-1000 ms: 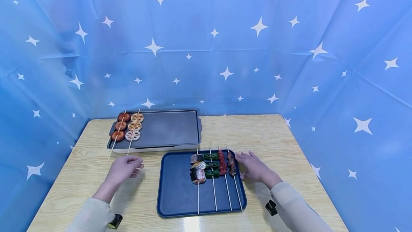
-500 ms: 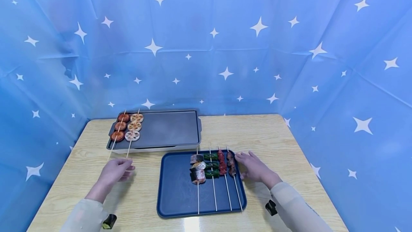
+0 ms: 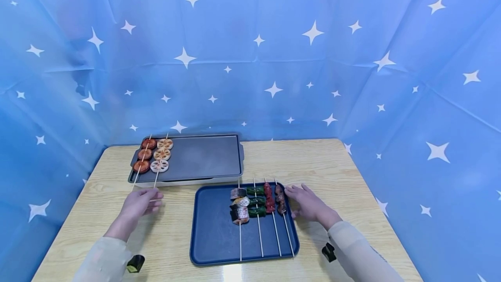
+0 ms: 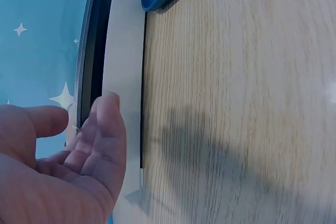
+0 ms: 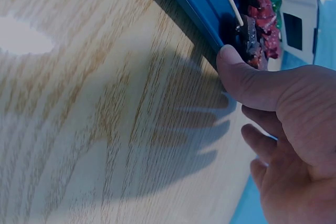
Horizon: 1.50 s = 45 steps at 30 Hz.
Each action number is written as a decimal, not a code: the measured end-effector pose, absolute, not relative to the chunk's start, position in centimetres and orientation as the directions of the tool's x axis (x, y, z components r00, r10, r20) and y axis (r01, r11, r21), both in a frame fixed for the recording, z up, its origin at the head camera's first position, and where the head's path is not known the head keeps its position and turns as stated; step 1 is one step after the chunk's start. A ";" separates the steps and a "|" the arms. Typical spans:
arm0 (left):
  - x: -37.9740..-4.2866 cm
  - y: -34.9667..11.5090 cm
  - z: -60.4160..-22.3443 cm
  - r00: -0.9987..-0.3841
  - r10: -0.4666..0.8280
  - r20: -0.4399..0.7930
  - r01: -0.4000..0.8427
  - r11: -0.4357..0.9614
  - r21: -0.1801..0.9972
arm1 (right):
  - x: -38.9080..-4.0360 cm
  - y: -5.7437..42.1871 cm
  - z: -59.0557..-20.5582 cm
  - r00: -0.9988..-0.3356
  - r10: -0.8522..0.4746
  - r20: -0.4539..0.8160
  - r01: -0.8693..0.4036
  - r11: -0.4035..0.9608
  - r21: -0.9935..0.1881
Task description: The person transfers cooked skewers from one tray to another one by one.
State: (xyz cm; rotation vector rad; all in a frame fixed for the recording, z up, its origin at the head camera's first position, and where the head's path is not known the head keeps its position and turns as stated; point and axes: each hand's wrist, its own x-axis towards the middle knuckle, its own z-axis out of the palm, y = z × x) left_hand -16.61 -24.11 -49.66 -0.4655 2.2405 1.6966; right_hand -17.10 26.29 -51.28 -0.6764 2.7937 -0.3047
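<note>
Left hand loose, thumb parted from fingers, nothing held; beside it, lotus skewer overhangs the near edge of griddle, open surface to its right. Right hand relaxed, thumb at rim of blue tray; open room left of four skewers.

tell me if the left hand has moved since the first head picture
Yes. In the head view, the left hand has shifted to the left, judged against the dark griddle.
</note>
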 end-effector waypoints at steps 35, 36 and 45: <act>-18.1 -24.4 -50.3 -0.912 0.032 -0.409 -0.402 0.127 0.907 | -17.3 26.2 -51.3 -0.862 -0.467 -0.197 -0.417 0.875 -0.247; -18.1 -24.4 -50.2 -0.913 0.037 -0.406 -0.399 0.125 0.908 | -17.3 26.2 -51.4 -0.862 -0.466 -0.197 -0.417 0.875 -0.246; -18.0 -24.4 -50.1 -0.913 0.039 -0.406 -0.401 0.091 0.912 | -17.1 26.2 -51.3 -0.865 -0.462 -0.196 -0.410 0.876 -0.255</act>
